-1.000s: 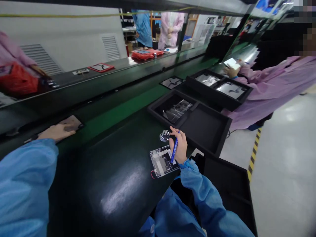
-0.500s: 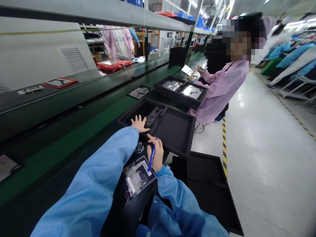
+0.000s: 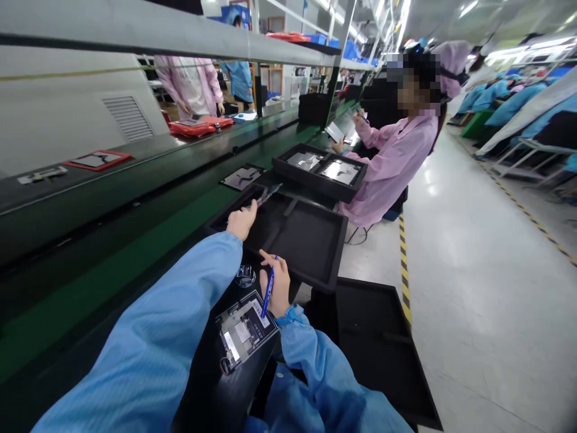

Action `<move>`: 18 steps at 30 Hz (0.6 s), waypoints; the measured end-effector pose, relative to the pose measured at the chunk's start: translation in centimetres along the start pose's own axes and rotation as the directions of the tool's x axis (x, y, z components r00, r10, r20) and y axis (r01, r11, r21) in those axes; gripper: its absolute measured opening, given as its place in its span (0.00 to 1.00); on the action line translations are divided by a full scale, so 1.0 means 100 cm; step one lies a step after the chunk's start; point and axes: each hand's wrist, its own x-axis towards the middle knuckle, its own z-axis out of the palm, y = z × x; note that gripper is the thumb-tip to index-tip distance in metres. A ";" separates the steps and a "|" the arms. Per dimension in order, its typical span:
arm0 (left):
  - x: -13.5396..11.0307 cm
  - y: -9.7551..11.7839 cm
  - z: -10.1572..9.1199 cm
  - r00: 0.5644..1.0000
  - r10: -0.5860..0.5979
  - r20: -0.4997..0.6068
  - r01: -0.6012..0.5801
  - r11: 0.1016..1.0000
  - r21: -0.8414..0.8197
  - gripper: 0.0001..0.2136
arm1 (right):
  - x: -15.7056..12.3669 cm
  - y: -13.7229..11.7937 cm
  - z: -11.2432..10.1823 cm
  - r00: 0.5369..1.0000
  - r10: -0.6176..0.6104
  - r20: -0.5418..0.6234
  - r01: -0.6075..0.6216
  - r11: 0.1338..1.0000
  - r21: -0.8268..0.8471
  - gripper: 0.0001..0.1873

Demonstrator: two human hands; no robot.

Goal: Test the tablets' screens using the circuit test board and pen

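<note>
Over the left part of a black tray (image 3: 311, 240), my left hand (image 3: 242, 221) is closed on one end of a thin, shiny dark sheet (image 3: 269, 195). The sheet is seen almost edge-on, so its exact kind is unclear. A blue pen (image 3: 268, 291) is held in my right hand (image 3: 278, 285), its lower end over a white label. That label is on a flat, opened electronic device (image 3: 246, 332) with a dark board and silver parts, lying at the bench edge. Just beyond it rests a small shiny, roundish clear object (image 3: 246, 275).
Another black tray (image 3: 378, 343) is low at my right. Farther along, a black box (image 3: 320, 187) holds two silver panels beside a co-worker in pink (image 3: 383, 162). A dark panel (image 3: 243, 177) lies on the green bench (image 3: 112, 264). A metal rail (image 3: 180, 42) crosses above.
My left hand, spread flat beside the dark sheet in the tray before, has closed on it and raised it. The right hand still holds the pen. The view has shifted slightly.
</note>
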 end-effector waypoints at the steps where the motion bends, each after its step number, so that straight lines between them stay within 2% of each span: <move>1: -0.001 -0.006 -0.006 0.999 -0.024 -0.025 0.023 1.000 -0.021 0.27 | 0.000 0.001 0.000 1.000 -0.010 -0.001 0.010 1.000 -0.008 0.09; 4: -0.019 -0.031 -0.027 0.979 -0.160 -0.126 0.148 0.984 -0.097 0.23 | 0.002 0.000 -0.001 0.999 -0.035 0.003 0.035 0.999 -0.026 0.09; 6: -0.046 -0.050 -0.042 0.922 -0.293 -0.254 0.248 0.949 -0.196 0.21 | 0.002 -0.001 -0.002 0.999 -0.040 0.013 0.040 0.999 -0.035 0.09; 7: -0.065 -0.060 -0.048 0.870 -0.361 -0.337 0.277 0.921 -0.272 0.21 | 0.003 -0.001 -0.002 0.999 -0.036 0.019 0.037 0.998 -0.041 0.09; 9: -0.112 -0.077 -0.060 0.714 -0.507 -0.482 0.243 0.826 -0.509 0.21 | 0.003 -0.002 -0.002 0.999 -0.027 0.030 0.028 0.998 -0.049 0.08; 10: -0.139 -0.083 -0.064 0.647 -0.589 -0.484 0.208 0.747 -0.631 0.22 | 0.003 -0.002 -0.001 0.999 -0.027 0.031 0.029 0.999 -0.045 0.07; 11: -0.168 -0.087 -0.066 0.612 -0.670 -0.420 0.184 0.637 -0.748 0.22 | 0.003 -0.002 0.000 0.999 -0.033 0.032 0.034 0.999 -0.034 0.06; 12: -0.198 -0.090 -0.066 0.555 -0.767 -0.321 0.180 0.487 -0.855 0.21 | 0.003 -0.003 0.001 0.999 -0.041 0.033 0.042 0.999 -0.018 0.06; 13: -0.227 -0.090 -0.065 0.575 -0.808 -0.130 0.215 0.303 -0.928 0.19 | 0.003 -0.003 0.002 0.998 -0.049 0.041 0.049 0.999 -0.002 0.05; 15: -0.281 -0.085 -0.057 0.491 -0.859 0.146 0.297 0.007 -0.955 0.13 | 0.003 -0.003 0.005 0.995 -0.058 0.077 0.057 0.998 0.013 0.05; 16: -0.304 -0.080 -0.051 0.445 -0.859 0.252 0.349 -0.092 -0.932 0.11 | 0.004 -0.002 0.006 0.993 -0.058 0.101 0.058 0.998 0.008 0.05; 18: -0.342 -0.068 -0.040 0.370 -0.842 0.392 0.428 -0.219 -0.877 0.09 | 0.005 -0.002 0.007 0.988 -0.062 0.144 0.065 0.998 -0.013 0.05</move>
